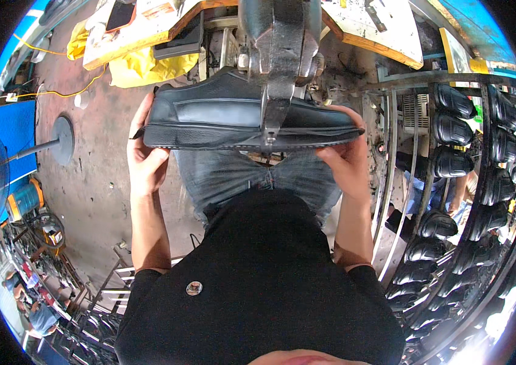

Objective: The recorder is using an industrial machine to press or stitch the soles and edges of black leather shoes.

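Note:
A black leather shoe (209, 112) lies sideways, sole toward me, under the grey metal arm of a sewing machine (279, 55). The machine's narrow foot (268, 131) presses on the sole edge near the middle. My left hand (145, 155) grips the heel end from below and behind. My right hand (343, 152) cups the toe end, fingers over the top edge. My lap in blue jeans shows beneath the shoe.
A metal rack (392, 152) at the right carries several black shoes (452, 131). A wooden worktable (148, 33) with yellow cloth stands behind the machine. A fan on a round base (60, 140) sits at the left on the concrete floor.

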